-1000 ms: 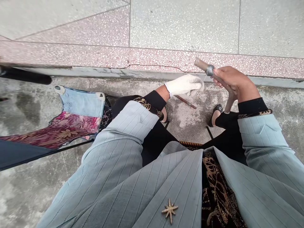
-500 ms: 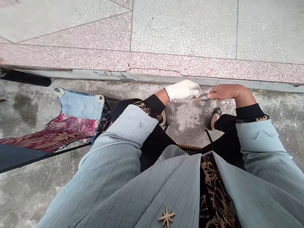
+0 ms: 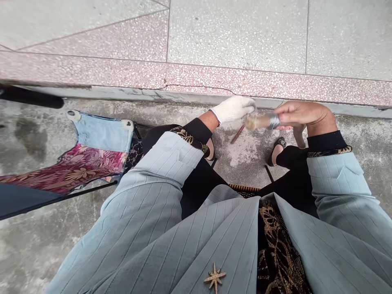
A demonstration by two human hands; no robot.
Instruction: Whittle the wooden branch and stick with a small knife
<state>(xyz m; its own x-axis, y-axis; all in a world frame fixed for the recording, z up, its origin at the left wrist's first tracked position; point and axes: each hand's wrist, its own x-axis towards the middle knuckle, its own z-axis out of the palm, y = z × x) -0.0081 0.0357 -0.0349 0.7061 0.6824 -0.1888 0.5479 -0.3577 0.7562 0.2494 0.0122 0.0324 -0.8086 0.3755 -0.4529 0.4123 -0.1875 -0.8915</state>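
Note:
My right hand is bare and closed around a crooked wooden stick. Silver wire is coiled around the stick just beyond my fingertips, and the stick's blurred end points left toward my other hand. Below the palm, another part of the wood shows. My left hand, in a white knit glove, is closed a little above and left of that end. A thin reddish-brown stick slants down from beneath the gloved fingers, which hide its upper end.
A folding chair with denim and floral cloth stands at left, with a dark blurred bar beyond it. A raised terrazzo step with a cracked edge runs across in front. My shoe is on the concrete floor.
The crooked stick has swung from pointing up-left to nearly level, its end now lower and nearer my left hand. The thin stick slants the other way. My left hand shifted slightly.

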